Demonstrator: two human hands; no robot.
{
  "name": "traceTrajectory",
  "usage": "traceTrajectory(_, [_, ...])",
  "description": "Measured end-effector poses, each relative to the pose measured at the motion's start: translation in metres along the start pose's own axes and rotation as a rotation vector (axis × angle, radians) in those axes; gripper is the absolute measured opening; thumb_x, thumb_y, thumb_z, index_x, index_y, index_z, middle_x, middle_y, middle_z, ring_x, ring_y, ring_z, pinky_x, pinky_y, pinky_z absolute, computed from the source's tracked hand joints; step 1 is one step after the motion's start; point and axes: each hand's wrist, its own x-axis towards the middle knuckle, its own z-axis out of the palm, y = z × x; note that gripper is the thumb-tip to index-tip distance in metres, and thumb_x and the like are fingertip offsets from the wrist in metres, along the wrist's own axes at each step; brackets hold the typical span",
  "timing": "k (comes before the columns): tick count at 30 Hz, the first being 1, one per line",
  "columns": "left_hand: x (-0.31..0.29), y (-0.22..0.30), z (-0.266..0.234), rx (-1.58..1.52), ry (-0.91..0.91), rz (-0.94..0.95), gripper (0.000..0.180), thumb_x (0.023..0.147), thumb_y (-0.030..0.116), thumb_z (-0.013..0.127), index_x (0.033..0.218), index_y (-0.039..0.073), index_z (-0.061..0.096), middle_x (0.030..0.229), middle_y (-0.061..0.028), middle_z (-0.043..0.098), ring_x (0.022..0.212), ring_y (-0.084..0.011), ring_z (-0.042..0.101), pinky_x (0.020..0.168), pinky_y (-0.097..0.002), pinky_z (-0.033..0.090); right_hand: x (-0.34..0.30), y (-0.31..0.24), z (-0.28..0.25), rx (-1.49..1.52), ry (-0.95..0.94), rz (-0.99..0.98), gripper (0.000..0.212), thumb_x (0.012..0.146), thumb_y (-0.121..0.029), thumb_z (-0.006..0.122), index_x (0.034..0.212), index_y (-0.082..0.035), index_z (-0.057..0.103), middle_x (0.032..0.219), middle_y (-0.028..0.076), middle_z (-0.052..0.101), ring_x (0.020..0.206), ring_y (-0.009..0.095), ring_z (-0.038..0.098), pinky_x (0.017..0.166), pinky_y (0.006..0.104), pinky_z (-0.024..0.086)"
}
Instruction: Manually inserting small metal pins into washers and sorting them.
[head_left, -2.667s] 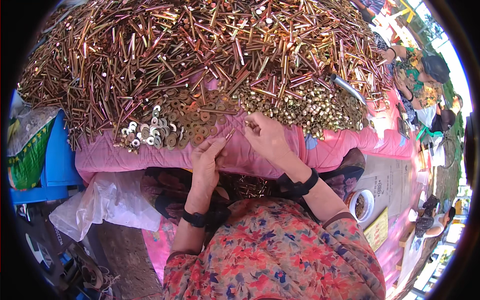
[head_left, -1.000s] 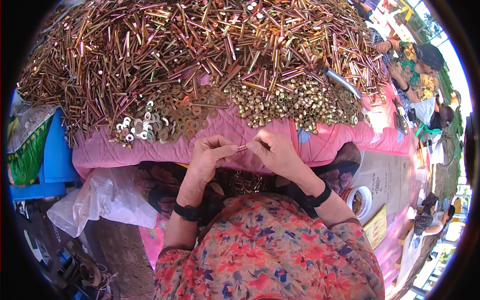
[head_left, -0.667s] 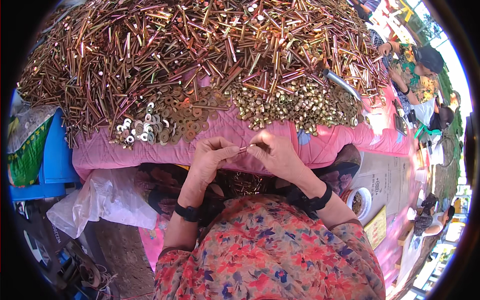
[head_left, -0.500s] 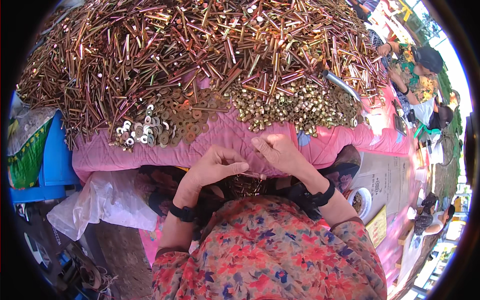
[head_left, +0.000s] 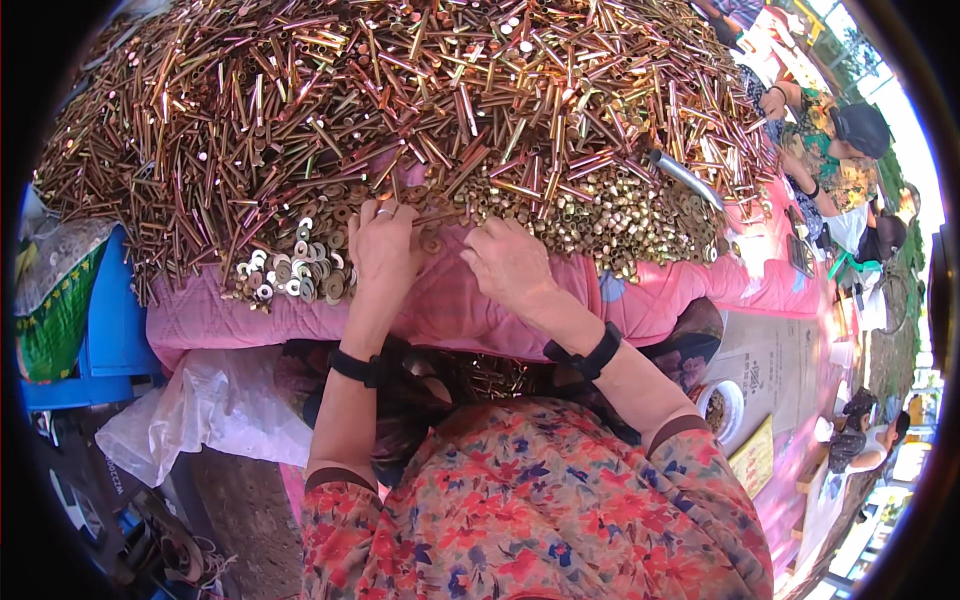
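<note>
My left hand (head_left: 383, 255) reaches into the heap of flat washers (head_left: 312, 262), fingers bent together; whatever its fingertips grip is hidden. A ring shows on one finger. My right hand (head_left: 510, 265) is closed just to the right, over the pink quilted cloth (head_left: 440, 310); I cannot make out what is in its curled fingers. Beyond and to the right of it lies a heap of small gold-coloured nut-like pieces (head_left: 625, 215). Copper-coloured metal tubes and rods (head_left: 330, 110) form a huge pile behind both hands. More rods (head_left: 490, 377) lie below the cloth's near edge, by my lap.
A curved grey metal tube (head_left: 685, 178) rests at the right of the pile. At left stand a blue container (head_left: 112, 320) and a clear plastic bag (head_left: 205, 410). A white bucket (head_left: 722, 410) is at lower right. Another person (head_left: 830, 140) works at the far right.
Both hands have moved forward from the cloth's near edge to the small parts. The left went to the washers; the right stopped short of the nut-like pieces.
</note>
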Motion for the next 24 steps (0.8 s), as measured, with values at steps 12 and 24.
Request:
traceTrajectory(12, [-0.049,0.023,-0.027,-1.522,-0.027,-0.924,0.017,0.089,0.009,0.054,0.102,0.000,0.060,0.068,0.0008,0.057,0.047,0.0001,0.036,0.041,-0.0151,0.023,0.022,-0.007,0.040,0.162,0.065,0.034,0.009,0.076,-0.009,0.060,0.079,-0.001,0.061,0.078,0.012,0.060,0.074,0.027,0.060,0.066,0.0363,0.049])
traceTrajectory(24, [-0.063,0.043,-0.016,-1.798,-0.230,-1.050,0.010,0.087,0.015,0.063,0.088,0.006,0.060,0.064,-0.0023,0.058,0.041,-0.0013,0.033,0.037,-0.0165,0.022,-0.020,-0.025,0.004,0.778,0.252,0.308,0.013,0.084,-0.006,0.060,0.094,0.002,0.064,0.071,0.007,0.062,0.060,0.007,0.054,0.054,0.0236,0.045])
